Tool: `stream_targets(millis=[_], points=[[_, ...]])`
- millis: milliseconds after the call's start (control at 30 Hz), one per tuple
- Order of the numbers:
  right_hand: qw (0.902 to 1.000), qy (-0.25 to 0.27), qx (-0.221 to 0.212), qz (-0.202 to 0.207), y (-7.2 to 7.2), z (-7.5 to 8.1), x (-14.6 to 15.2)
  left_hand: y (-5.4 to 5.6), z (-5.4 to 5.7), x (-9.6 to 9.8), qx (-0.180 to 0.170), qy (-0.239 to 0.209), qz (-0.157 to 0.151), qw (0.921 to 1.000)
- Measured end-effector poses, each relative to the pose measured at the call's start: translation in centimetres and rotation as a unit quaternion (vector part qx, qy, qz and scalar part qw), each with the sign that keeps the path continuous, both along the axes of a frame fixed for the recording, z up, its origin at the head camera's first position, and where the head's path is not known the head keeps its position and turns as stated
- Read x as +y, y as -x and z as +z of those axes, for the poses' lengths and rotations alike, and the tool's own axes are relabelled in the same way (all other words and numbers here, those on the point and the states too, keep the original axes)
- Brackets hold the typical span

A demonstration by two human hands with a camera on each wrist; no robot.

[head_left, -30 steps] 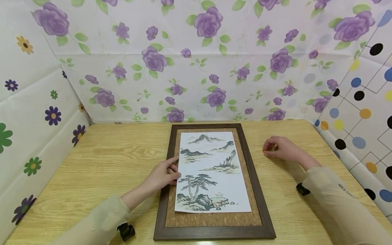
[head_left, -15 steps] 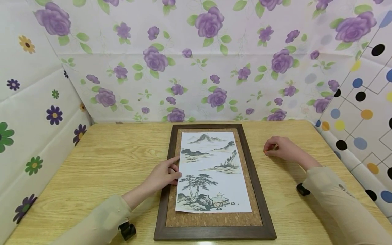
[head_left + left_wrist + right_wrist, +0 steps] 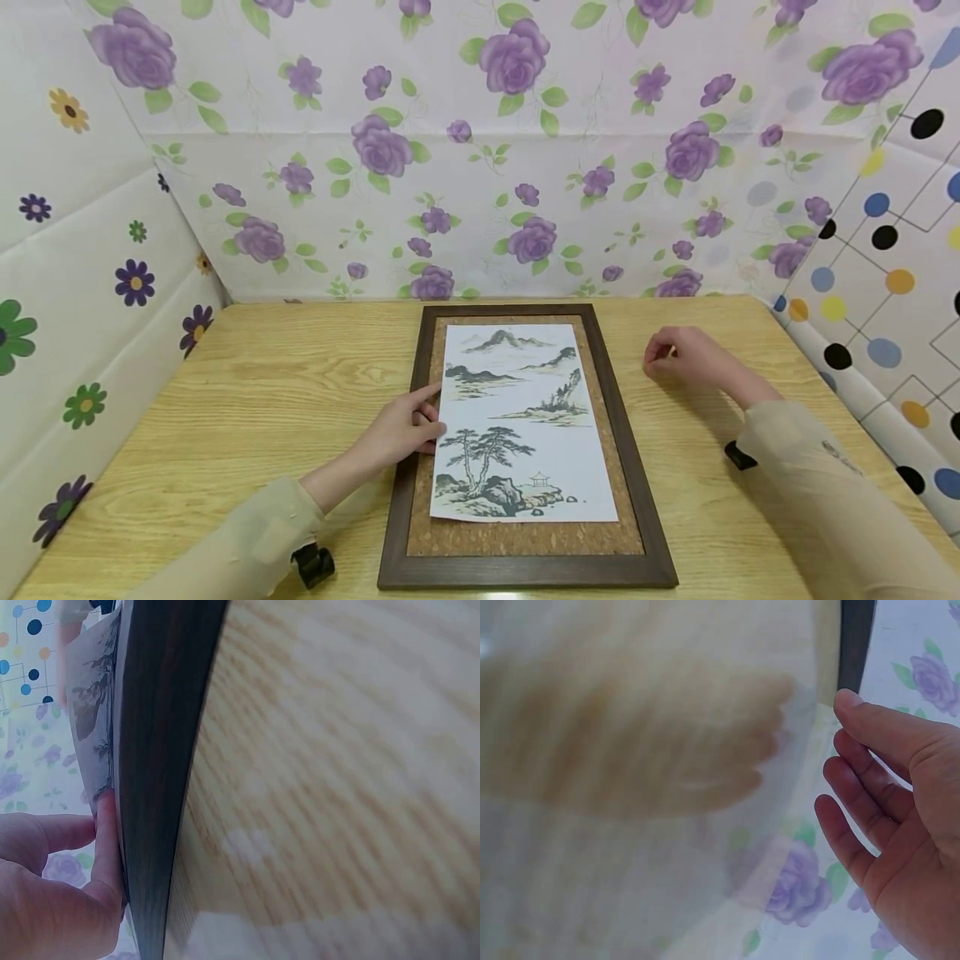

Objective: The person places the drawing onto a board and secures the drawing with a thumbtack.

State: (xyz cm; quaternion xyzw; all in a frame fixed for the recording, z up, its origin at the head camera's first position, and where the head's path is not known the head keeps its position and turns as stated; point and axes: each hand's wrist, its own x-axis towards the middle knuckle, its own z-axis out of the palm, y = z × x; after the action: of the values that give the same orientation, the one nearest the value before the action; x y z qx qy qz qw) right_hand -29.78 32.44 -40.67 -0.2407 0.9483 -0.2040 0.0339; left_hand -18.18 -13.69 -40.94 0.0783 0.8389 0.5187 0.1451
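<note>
A white paper sheet (image 3: pixel 525 450) printed with ink mountains, pines and a pavilion lies over a cork board (image 3: pixel 457 543) in a dark brown frame (image 3: pixel 525 572). My left hand (image 3: pixel 401 429) pinches the sheet at its left edge, thumb on top and fingers at the edge. In the left wrist view, the left hand (image 3: pixel 60 892) has thumb and finger meeting at the paper (image 3: pixel 94 712), beside the frame (image 3: pixel 161 750). Off the frame's right side is my right hand (image 3: pixel 686 357), thumb and forefinger pinched together. The small orange thing seen there earlier is hidden now.
A light wooden table (image 3: pixel 277 400) carries the frame. Purple-rose sheeting (image 3: pixel 480 192) rises behind its far edge. Flowered sheeting (image 3: pixel 90 333) stands at the left and dotted sheeting (image 3: pixel 885 275) at the right. A black strap piece (image 3: pixel 311 565) hangs at the left cuff.
My right hand has lifted and turned slightly, hiding the small orange thing at its fingertips. The left hand and the paper sheet stay in place. The head view has shifted a little.
</note>
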Motion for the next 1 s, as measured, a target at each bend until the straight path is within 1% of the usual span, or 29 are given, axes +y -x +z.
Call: stream_targets(millis=[100,267,367,567,767,1000], points=[[1.0,-0.002,0.005,-0.001,0.5,0.5,-0.4,0.0,0.0,0.0,0.0,-0.001,0.001,1.0],[0.9996,0.0,0.025,0.014,1.3,1.3,-1.2,0.0,0.0,0.0,0.0,0.003,0.003,1.0],[0.9994,0.005,0.029,0.02,1.7,1.9,-1.9,0.0,0.1,0.0,-0.001,0.004,0.003,1.0],[0.9995,0.011,0.018,0.025,2.7,3.1,-3.7,-0.1,0.2,0.0,-0.001,0.003,0.002,1.0],[0.9989,0.023,0.013,0.039,3.5,4.3,-5.9,0.0,0.1,0.0,-0.006,0.002,-0.002,1.0],[0.9988,0.023,0.001,0.044,4.2,5.0,-7.9,0.2,0.1,-0.1,-0.014,0.004,-0.008,0.9999]])
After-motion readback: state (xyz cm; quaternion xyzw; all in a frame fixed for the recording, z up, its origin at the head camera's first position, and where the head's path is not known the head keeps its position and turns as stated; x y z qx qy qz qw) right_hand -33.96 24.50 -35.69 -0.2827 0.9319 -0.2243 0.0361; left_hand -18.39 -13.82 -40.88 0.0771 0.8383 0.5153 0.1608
